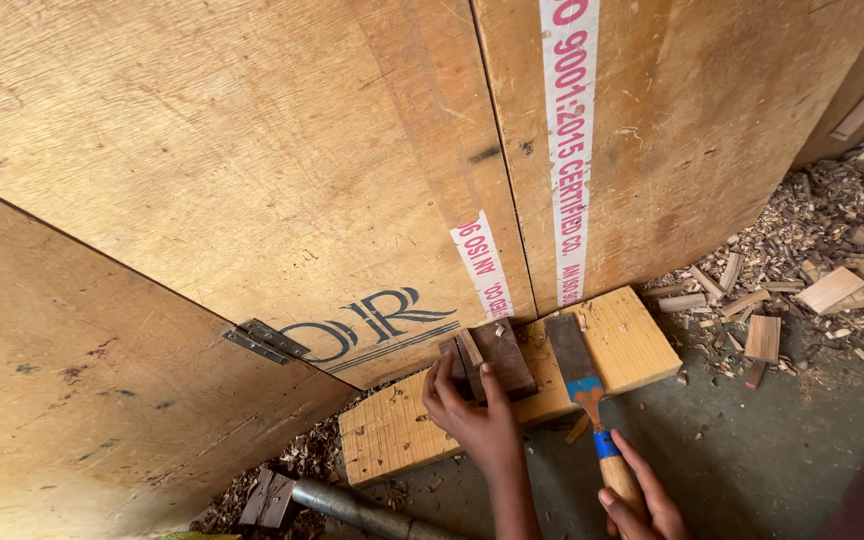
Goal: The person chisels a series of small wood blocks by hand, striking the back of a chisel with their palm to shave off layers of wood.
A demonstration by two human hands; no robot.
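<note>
Metal hinge [264, 342] on the plywood sheet [202, 150] at far left, left hand [472, 412] with grip closed on a dark wood piece [492, 362] resting on the pale plank [632, 340] near its middle, right hand [642, 495] grasping the chisel [582, 385], blade flat on the plank, wood scraps [812, 270] on the floor at right.

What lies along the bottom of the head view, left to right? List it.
Hinge → metal pipe → left hand → dark wood block → chisel → right hand → small offcut → wood scraps.
</note>
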